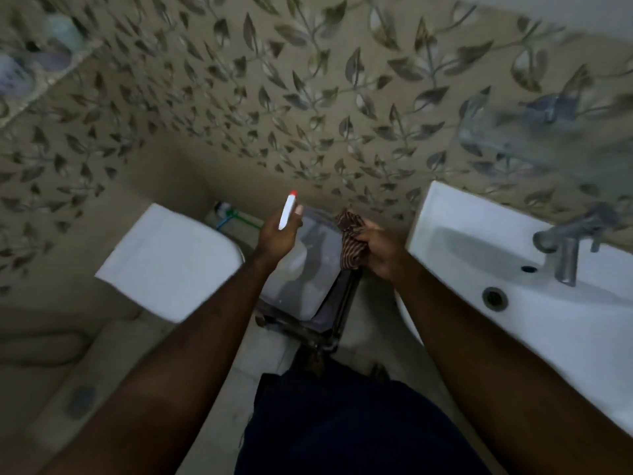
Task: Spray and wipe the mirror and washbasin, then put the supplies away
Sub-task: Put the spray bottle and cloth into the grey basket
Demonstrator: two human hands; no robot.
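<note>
Fingers, left hand (279,234): curled round my white spray bottle (287,212), its red tip pointing to 12 o'clock. Fingers, right hand (375,248): clamped on a brown striped cloth (351,246), which hangs at 9 o'clock of that hand. Washbasin (445,217): white, at 3 o'clock of my hands, metal tap (565,248) by the wall. Toilet cistern (171,262): white, at 9 o'clock. Grey bin (308,269): beneath both hands

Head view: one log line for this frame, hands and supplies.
left hand: holds spray bottle | right hand: grips striped cloth | washbasin: at person's right, untouched
</note>
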